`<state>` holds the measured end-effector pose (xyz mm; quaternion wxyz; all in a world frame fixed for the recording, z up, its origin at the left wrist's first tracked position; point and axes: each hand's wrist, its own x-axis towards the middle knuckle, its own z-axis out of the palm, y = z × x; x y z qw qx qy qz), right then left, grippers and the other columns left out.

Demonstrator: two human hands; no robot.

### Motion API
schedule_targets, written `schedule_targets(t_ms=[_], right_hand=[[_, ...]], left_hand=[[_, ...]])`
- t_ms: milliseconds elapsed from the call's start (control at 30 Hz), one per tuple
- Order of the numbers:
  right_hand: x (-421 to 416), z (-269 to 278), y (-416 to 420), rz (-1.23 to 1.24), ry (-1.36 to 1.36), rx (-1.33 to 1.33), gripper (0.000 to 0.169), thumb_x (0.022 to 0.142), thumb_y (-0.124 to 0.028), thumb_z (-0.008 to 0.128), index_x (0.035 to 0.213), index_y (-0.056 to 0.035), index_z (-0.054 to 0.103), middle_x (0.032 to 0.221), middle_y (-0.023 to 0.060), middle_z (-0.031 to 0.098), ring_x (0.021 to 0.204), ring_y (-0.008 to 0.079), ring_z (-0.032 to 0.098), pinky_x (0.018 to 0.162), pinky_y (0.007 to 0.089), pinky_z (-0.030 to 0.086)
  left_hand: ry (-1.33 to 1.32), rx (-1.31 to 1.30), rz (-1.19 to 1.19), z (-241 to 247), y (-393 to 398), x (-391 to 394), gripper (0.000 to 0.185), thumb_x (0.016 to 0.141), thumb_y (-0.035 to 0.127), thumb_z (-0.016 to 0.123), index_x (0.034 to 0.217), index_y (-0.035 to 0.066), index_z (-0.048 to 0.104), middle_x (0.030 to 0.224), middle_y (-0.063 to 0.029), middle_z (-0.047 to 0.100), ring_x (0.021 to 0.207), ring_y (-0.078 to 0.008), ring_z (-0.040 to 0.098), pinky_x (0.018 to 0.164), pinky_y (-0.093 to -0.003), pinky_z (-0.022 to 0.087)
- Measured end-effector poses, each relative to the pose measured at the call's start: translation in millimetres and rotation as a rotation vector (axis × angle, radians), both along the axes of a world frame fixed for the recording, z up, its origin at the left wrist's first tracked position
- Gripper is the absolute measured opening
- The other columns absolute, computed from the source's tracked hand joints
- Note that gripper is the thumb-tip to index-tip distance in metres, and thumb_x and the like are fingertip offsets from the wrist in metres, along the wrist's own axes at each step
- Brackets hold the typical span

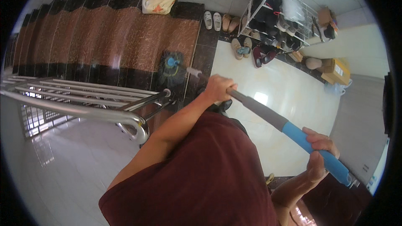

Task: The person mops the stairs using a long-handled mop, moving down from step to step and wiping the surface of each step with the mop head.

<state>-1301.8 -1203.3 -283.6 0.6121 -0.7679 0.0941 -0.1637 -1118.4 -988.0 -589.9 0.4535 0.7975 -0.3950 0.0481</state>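
Observation:
A mop with a long handle crosses in front of me from lower right to upper left. My left hand point(219, 89) is wrapped around its grey shaft point(262, 110), below the thick sleeve. On the blue grip point(296, 135) near the upper end, my right hand point(322, 152) is closed, fingers over the top and thumb underneath. The round dark-fringed mop head point(172, 73), with its blue hub point(171, 62), lies on the brown stone step at the foot of the stairs, close to the railing post. Part of the shaft is hidden behind my left hand.
Brown and black stone stairs point(125, 37) rise to the left beside a steel railing point(84, 111). A patterned bag point(160, 2) sits on a step. White shoes point(212, 21), a loaded shoe rack point(276, 15), maroon shoes point(263, 57) and a cardboard box point(337, 70) line the wall.

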Motion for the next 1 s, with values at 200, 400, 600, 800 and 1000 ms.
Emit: schedule_targets(t_ms=[200, 400, 600, 800, 1000], right_hand=[[85, -65, 84, 0.198, -0.045, -0.222, 0.023, 0.077, -0.017, 0.074, 0.088, 0.0012, 0.064, 0.096, 0.0186, 0.068, 0.107, 0.0369, 0.062, 0.090, 0.0430, 0.050], [140, -177, 138, -0.017, -0.081, -0.053, 0.013, 0.080, -0.001, 0.068, 0.092, 0.0008, 0.063, 0.105, 0.0176, 0.066, 0.115, 0.0329, 0.058, 0.094, 0.0387, 0.047], [124, -92, 130, -0.015, -0.047, -0.038, 0.009, 0.080, -0.003, 0.066, 0.089, 0.0011, 0.065, 0.104, 0.0196, 0.066, 0.112, 0.0352, 0.060, 0.095, 0.0407, 0.047], [136, -139, 184, -0.045, 0.013, -0.100, 0.015, 0.077, -0.002, 0.070, 0.091, 0.0013, 0.065, 0.104, 0.0190, 0.067, 0.111, 0.0342, 0.060, 0.095, 0.0402, 0.048], [91, -24, 148, -0.085, 0.079, -0.184, 0.035, 0.079, -0.033, 0.071, 0.084, 0.0008, 0.066, 0.093, 0.0197, 0.069, 0.097, 0.0362, 0.067, 0.084, 0.0429, 0.053]], left_hand=[[0.046, -0.065, 0.129, -37, 24, 138, 0.023, 0.070, 0.017, 0.066, 0.058, 0.006, 0.049, 0.064, -0.0131, 0.051, 0.069, -0.0349, 0.054, 0.061, -0.0450, 0.039], [-0.055, 0.228, -0.115, -59, 43, 217, 0.021, 0.068, 0.006, 0.070, 0.080, 0.006, 0.052, 0.084, -0.0117, 0.055, 0.092, -0.0343, 0.052, 0.074, -0.0434, 0.045], [-0.007, -0.060, 0.073, -13, 33, 160, 0.024, 0.075, 0.014, 0.070, 0.069, 0.003, 0.050, 0.069, -0.0131, 0.052, 0.077, -0.0338, 0.055, 0.071, -0.0446, 0.044], [-0.045, 0.072, -0.092, -60, 64, 215, 0.016, 0.073, 0.013, 0.067, 0.067, 0.006, 0.053, 0.074, -0.0104, 0.056, 0.075, -0.0338, 0.055, 0.094, -0.0475, 0.041], [0.053, 0.034, -0.110, 11, 68, 135, 0.011, 0.069, 0.012, 0.072, 0.073, 0.011, 0.061, 0.074, -0.0061, 0.061, 0.074, -0.0280, 0.061, 0.067, -0.0388, 0.047]])
